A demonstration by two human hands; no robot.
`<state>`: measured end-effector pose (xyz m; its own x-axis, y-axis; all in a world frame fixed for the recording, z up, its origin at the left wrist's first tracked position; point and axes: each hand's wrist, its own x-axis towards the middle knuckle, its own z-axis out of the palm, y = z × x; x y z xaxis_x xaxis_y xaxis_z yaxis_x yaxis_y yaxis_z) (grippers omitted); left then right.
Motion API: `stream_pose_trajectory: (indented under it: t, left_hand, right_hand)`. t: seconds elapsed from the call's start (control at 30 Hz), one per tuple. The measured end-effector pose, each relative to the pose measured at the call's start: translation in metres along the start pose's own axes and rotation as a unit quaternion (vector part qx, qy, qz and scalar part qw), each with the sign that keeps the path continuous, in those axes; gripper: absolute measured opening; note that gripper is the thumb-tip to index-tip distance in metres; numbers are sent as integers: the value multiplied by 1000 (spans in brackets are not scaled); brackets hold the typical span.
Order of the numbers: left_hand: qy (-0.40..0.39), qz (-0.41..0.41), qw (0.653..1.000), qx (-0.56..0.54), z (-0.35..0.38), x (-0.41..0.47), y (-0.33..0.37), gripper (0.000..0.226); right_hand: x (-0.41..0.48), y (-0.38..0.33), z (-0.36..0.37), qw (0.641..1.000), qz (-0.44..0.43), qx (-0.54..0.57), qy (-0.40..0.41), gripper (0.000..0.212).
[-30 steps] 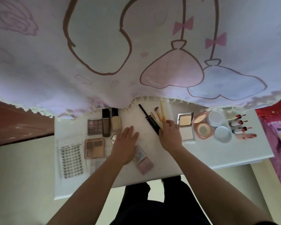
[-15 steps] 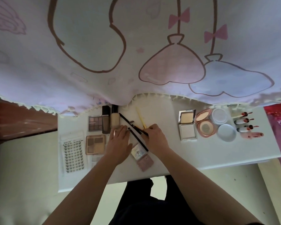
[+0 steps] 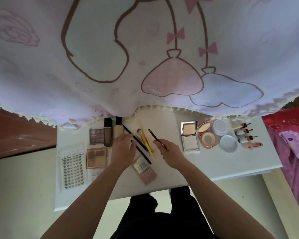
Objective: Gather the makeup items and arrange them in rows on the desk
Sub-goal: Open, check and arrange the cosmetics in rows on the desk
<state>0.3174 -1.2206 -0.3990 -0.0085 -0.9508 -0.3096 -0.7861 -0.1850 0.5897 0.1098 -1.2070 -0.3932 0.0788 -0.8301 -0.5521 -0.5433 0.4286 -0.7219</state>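
- Where the white desk (image 3: pixel 214 163) reaches the left of the frame, a clear lash-sheet packet (image 3: pixel 71 168), two brown eyeshadow palettes (image 3: pixel 96 157) and two foundation bottles (image 3: pixel 117 133) lie in rows.
- Left hand (image 3: pixel 123 149), centre left: fingers curl down onto a long black pencil (image 3: pixel 142 152); a firm grip cannot be confirmed.
- Yellow-handled brushes (image 3: pixel 146 142) lie loose just right of that pencil.
- Right hand (image 3: pixel 171 152), centre: thumb and fingertips pinch a thin dark liner pencil (image 3: pixel 154 135), tip toward the upper left.
- Handling: pencils and brushes are probably light, stiff and prone to roll; hold mid-shaft, clear of the bristles.
- Right of frame: open powder compacts (image 3: pixel 190 137), round white jars (image 3: pixel 228 144) and red-capped lip tubes (image 3: pixel 243 131) stand grouped.
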Motion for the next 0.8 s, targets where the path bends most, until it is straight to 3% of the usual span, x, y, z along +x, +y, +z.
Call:
stream_pose_trajectory:
  t: [0.1, 0.17, 0.33, 0.6, 0.8]
  left_hand:
    - [-42, -124, 962, -240, -22, 1, 38, 32]
    - [-88, -152, 921, -349, -35, -1, 58, 21]
    - [-108, -123, 900, -404, -44, -7, 81, 23]
    - [-80, -154, 803, -570, -54, -10, 103, 19]
    - [-48, -171, 772, -610, -48, -14, 120, 14]
  right_hand:
    - [-13, -14, -3, 999, -24, 31, 14, 30]
    - [-23, -24, -6, 998, -33, 47, 20, 29]
    - [-45, -45, -18, 996, -51, 68, 28, 29]
    - [-67, -48, -43, 978, -34, 201, 34, 34]
    - [-78, -52, -54, 971, 0, 236, 43, 37]
